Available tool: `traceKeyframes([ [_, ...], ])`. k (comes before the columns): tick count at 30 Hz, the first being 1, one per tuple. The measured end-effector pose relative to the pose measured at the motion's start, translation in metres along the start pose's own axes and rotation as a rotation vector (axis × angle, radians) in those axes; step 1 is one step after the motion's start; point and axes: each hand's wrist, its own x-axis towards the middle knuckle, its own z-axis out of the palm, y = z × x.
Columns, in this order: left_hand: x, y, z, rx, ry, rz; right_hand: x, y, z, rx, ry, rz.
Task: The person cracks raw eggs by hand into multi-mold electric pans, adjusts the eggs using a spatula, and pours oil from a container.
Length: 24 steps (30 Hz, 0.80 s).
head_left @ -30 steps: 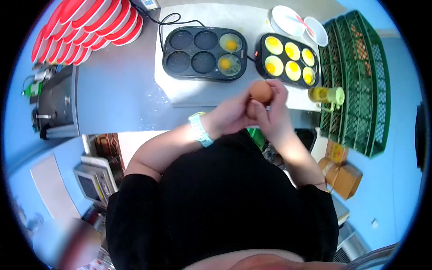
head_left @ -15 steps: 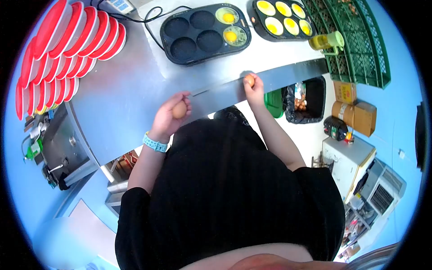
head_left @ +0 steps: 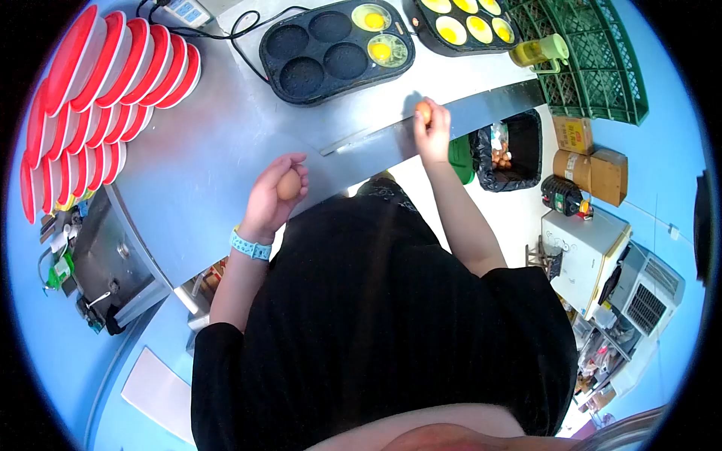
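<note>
A brown egg [head_left: 289,185] rests in the palm of my left hand [head_left: 272,197], with the fingers curled round it. My right hand [head_left: 434,139] grips another brown egg [head_left: 423,113] in its fingertips, over the near part of the white work surface. Beyond the hands stands a black electric pan [head_left: 320,93] with round wells. Two wells at its right end hold a cracked raw egg [head_left: 380,51] each; the other wells are bare. To the right, a second black pan [head_left: 451,49] has yellow egg in several wells [head_left: 479,30]. A thin pale strip lies near the table edge, its kind unclear.
Red-and-white bowls [head_left: 113,68] stand stacked at left. An oil jug [head_left: 540,51] and green crates [head_left: 602,68] are at right. Below the table edge sits a black-lined bin [head_left: 519,177] containing eggshells. A power strip [head_left: 188,11] with cables lies behind.
My right hand has moved forward and slightly right with its egg, away from my body. My left hand has shifted slightly left, still around its egg. The whole view has shifted a little.
</note>
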Motion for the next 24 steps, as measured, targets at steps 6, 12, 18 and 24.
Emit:
traceKeyframes([
  [6,0.000,0.002,0.000,0.040,0.045,0.009,0.011,-0.008,-0.019,-0.022,0.157,-0.007],
  [12,0.004,0.002,0.004,0.069,0.088,-0.002,0.001,0.017,0.012,-0.016,0.056,0.067],
  [18,0.017,0.014,0.043,0.232,-0.007,0.066,0.022,-0.014,-0.045,1.210,0.016,0.724],
  [24,0.063,0.060,0.139,0.901,-0.120,0.447,0.101,-0.106,-0.084,1.738,-0.615,0.928],
])
